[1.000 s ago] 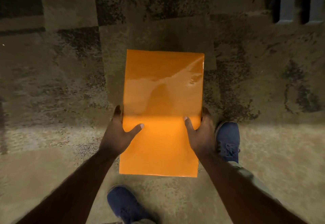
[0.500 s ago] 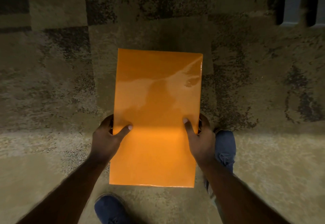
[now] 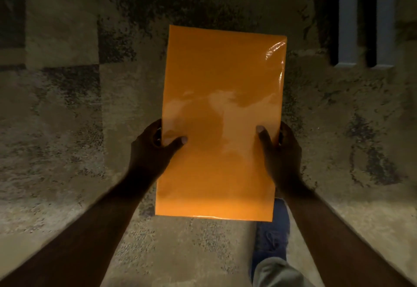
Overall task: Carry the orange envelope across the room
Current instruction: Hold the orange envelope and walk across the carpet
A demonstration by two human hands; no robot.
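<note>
While one glossy orange envelope (image 3: 222, 124) fills the frame's centre, two hands grasp its side edges: left hand (image 3: 152, 152), right hand (image 3: 281, 154). One blue shoe (image 3: 274, 232) shows lower right on patterned carpet (image 3: 67, 117).

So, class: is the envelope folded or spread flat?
Spread flat. The envelope shows as one full rectangle without creases, the left hand and right hand holding its side edges.

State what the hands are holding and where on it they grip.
Both hands hold the orange envelope: left hand on its left long edge, right hand on its right long edge, thumbs on top.
</note>
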